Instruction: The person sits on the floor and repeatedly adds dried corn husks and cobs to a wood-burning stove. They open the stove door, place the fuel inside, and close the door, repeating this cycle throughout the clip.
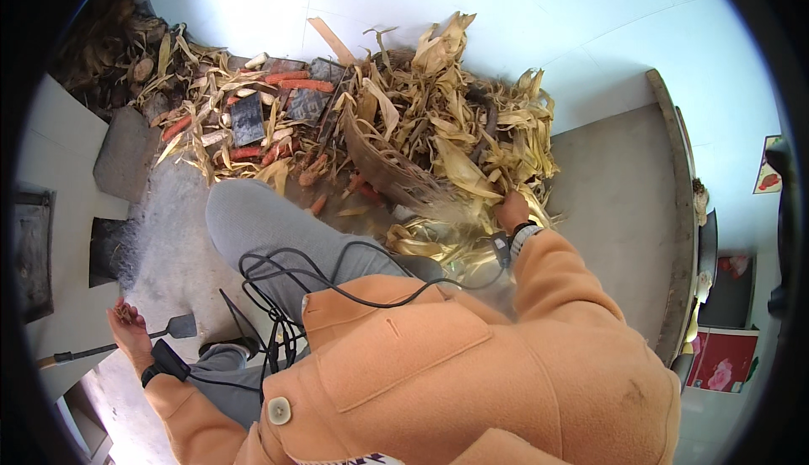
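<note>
My left hand (131, 342) is at the lower left with its fingers curled round a small clump of brown dry plant matter (127, 314). A small shovel (182, 326) with a dark flat blade passes behind that hand; whether they touch I cannot tell. In front of the hand is a dark square opening (107, 252) in a pale tiled block. At the right, my right hand (513, 211) grips dry corn husks (464, 158) at the lower edge of a large heap. Its fingertips are partly hidden among the husks. A curved straw broom (395, 168) lies against the heap.
Red and pale corncobs (305, 84) and a dark flat slab (246, 119) lie left of the husks. A flat stone-like slab (128, 154) leans by the block. Black cables (303, 269) hang over my lap. A wooden-edged board (679, 212) runs along the right.
</note>
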Tool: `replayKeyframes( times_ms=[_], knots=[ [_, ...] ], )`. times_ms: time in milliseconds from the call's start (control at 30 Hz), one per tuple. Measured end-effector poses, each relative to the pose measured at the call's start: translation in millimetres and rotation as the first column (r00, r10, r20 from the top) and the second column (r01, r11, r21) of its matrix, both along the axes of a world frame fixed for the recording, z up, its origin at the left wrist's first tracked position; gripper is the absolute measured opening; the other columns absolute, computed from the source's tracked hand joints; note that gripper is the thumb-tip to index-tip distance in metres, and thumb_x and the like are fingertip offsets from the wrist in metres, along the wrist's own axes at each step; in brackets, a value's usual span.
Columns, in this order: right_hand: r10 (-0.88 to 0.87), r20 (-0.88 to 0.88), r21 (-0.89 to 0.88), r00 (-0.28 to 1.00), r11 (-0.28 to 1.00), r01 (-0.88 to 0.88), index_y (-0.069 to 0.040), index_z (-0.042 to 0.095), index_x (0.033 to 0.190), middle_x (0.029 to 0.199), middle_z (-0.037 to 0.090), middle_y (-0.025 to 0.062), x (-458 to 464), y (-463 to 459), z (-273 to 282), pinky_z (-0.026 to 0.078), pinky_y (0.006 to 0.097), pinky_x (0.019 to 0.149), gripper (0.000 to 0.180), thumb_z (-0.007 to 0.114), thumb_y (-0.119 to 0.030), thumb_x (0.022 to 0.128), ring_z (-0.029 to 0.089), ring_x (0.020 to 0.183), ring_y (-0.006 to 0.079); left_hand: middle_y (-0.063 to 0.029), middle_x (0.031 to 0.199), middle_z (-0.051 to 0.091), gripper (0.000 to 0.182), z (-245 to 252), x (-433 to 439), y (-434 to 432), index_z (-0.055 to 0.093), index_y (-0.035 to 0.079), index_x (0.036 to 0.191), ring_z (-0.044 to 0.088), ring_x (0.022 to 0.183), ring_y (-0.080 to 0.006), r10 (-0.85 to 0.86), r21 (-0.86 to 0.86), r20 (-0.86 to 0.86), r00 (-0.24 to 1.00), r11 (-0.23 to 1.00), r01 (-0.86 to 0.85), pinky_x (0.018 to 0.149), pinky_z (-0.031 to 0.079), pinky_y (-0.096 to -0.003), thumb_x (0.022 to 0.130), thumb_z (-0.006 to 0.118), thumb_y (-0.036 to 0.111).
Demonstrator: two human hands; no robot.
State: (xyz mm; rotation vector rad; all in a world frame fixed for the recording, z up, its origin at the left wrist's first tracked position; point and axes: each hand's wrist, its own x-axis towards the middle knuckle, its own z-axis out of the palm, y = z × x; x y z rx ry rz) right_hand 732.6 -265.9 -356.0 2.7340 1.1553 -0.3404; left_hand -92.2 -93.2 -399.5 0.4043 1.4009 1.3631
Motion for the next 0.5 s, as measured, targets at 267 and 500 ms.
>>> replayKeyframes(
  times_ms=[267,500],
  knots=[
    [0.118,0.093,0.364,0.989,0.92,-0.144,-0.013,0.059,0.113,0.096,0.063,0.0173,36,5,104,0.046,0.0445,0.078,0.041,0.061,-0.012,0.072,0.057,0.092,0.038,0.0028,0.08,0.057,0.036,2,11,17,0.061,0.008,0.105,0.052,0.07,-0.0081,-0.033,0.115,0.069,0.997,0.993,0.025,0.057,0.04,-0.0203,0.093,0.045,0.038],
    [0.183,0.052,0.471,0.982,0.862,-0.185,-0.009,0.061,0.11,0.091,0.065,0.0171,18,53,217,0.048,0.0362,0.073,0.039,0.068,-0.017,0.072,0.064,0.083,0.0296,0.0035,0.079,0.056,0.033,14,21,25,0.061,0.008,0.103,0.051,0.069,-0.0071,-0.029,0.146,0.085,0.996,0.989,0.017,0.055,0.04,-0.0198,0.093,0.044,0.034]
  ],
)
